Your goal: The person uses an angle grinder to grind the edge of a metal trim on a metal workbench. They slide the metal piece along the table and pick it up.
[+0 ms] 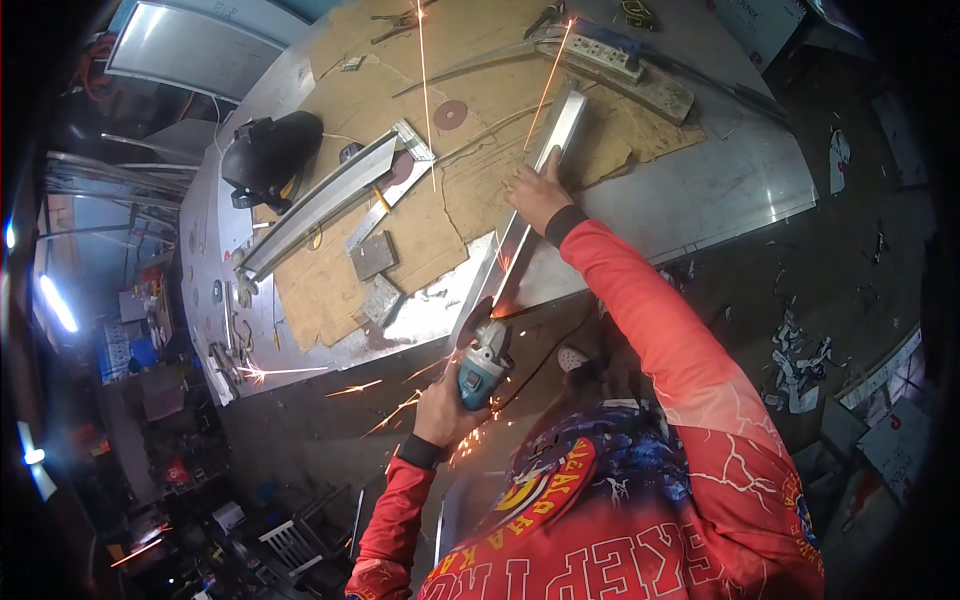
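My left hand point(444, 408) is closed round the teal body of an angle grinder point(480, 378). The grinder's disc point(472, 323) meets the near end of a long silver metal bar point(562, 125) at the table's front edge. Orange sparks fly from that contact, some downward and some across the table. Farther up the bar, my right hand point(540, 193) grips it, thumb and fingers on opposite sides. The bar lies slanted over the cardboard point(450, 215) and the bare sheet metal.
A dark welding helmet point(270, 157) lies at the table's left, beside a metal frame piece point(325, 205). Two small blocks point(375, 256) sit near it. A power strip point(592, 58) lies at the back. A cord point(545, 362) hangs below the table edge.
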Tool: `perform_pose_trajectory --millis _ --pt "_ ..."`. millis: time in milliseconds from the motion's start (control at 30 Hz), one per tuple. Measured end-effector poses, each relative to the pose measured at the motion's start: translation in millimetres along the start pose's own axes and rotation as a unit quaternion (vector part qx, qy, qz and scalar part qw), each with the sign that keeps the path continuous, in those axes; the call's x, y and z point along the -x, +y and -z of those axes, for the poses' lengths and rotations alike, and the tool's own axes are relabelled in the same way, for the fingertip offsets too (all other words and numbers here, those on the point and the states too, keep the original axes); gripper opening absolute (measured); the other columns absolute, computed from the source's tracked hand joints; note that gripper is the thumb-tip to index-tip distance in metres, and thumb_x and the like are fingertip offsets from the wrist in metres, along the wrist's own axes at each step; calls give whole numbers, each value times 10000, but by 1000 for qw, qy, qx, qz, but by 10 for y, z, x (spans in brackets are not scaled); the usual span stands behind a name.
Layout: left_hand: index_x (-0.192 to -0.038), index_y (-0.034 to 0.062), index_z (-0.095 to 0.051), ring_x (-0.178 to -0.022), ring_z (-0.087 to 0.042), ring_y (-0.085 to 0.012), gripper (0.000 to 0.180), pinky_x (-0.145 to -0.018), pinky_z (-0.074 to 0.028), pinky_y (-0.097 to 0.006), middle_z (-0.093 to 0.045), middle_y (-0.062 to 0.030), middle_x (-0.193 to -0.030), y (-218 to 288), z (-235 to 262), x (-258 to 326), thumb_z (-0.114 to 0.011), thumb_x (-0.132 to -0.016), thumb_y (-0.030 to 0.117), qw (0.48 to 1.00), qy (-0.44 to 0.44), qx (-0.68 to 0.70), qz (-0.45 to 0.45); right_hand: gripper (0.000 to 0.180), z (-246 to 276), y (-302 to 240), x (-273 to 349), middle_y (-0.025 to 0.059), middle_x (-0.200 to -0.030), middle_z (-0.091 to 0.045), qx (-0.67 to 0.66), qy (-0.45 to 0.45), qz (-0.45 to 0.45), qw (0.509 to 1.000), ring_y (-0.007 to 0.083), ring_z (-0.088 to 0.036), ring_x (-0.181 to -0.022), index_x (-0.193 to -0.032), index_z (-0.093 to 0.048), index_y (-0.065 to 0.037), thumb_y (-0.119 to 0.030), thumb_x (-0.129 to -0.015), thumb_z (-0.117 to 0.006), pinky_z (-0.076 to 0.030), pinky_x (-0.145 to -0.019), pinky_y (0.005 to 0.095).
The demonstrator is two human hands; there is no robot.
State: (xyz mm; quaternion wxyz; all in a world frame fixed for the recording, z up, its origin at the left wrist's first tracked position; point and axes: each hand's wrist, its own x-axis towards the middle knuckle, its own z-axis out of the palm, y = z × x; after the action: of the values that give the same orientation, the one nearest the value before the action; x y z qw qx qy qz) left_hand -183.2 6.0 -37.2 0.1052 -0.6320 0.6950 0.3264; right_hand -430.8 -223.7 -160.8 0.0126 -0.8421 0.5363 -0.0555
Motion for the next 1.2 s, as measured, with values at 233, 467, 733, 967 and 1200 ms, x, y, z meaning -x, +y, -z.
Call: perform_pose_trajectory --millis 233,467,733,967,1200 --pt "-1162 -10 -496 -745 -667 -434 740 -660 -537 -483 -671 -237 -785 -83 96 274 -831 -591 321 993 96 53 -33 145 108 -176 73 -10 -911 -647 0 -15 72 997 182 -577 -1122 -898 -723 -167 -150 -829 -596 -158 -1071 788" --pt "-1044 -36 -518 -743 -662 -438 619 -650 -527 -464 -655 -244 -767 -47 240 578 -814 -597 272 988 116 101 -8 111 -1 -56 481 -7 -909 -606 -37 210 95 972 152 -589 -1048 -899 -654 -141 -132 -822 -574 -234 -1117 694" --pt "-1124 -21 -529 -802 -663 -449 661 -698 -533 -466 -669 -250 -839 -12 48 721 -807 -594 260 982 130 136 -18 96 87 657 375 2 -855 -616 6 199 118 973 167 -617 -988 -831 -665 -176 -152 -824 -572 -230 -1144 643" --pt "-1366 -28 -464 -851 -683 -426 854 -729 -537 -452 -685 -280 -934 -233 -188 949 -852 -642 202 988 103 110 -12 112 -119 725 299 24 -872 -613 38 186 86 978 199 -595 -1007 -851 -663 -144 -135 -828 -554 -264 -1090 708" --pt "-1188 -7 -530 -855 -661 -449 733 -757 -528 -468 -676 -248 -897 -88 -167 978 -806 -567 267 988 102 118 7 165 -281 595 80 38 -803 -666 40 139 6 989 226 -664 -943 -876 -704 -153 -134 -819 -550 -177 -1043 802"
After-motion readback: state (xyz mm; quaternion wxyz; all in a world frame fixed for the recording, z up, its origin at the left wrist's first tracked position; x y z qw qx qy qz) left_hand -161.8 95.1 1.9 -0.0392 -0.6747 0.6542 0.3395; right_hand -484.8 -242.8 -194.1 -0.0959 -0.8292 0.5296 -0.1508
